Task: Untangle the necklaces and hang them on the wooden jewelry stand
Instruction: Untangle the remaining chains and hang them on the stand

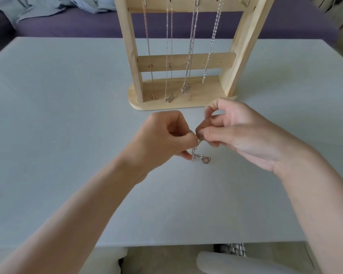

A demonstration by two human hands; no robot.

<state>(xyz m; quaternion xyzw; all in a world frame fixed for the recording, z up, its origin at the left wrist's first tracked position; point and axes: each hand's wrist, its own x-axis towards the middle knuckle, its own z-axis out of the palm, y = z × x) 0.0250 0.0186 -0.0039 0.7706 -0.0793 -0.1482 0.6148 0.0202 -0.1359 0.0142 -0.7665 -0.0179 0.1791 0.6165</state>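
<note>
Pale grey counter (67, 135), matte; purple sofa (77, 26) behind, crumpled blue-grey cloth (48, 6) on it.

Wooden jewelry stand (182, 103): upright at far centre of counter, top cut off by frame edge. Four hung necklaces (190, 46) draped down its front, pendants low near the base; upper hooks only partly in view.

Remaining necklace (198, 153): small silver tangle held between both hands, just in front of stand base, above or barely touching counter — cannot tell which. Heart pendant (206, 160) dangling at lower right of the tangle.

Left hand (166, 137): fingers curled, pinching the chain at its lower left. Right hand (236, 131): thumb and forefinger closed on the upper part of the chain, remaining fingers loosely bent.

Step in hand, judged: teasing out the last knot. Advised: hold slack, not tension; pull loops apart sideways with fingertips; keep pendant hanging free so its weight shows the chain's run; find clasp before lifting to a spare hook.

Hard to make out: exact pinch points, clasp, whether one chain or two in the tangle. Lower edge: pale rounded shapes and a woven grey object beneath counter, unidentified.
</note>
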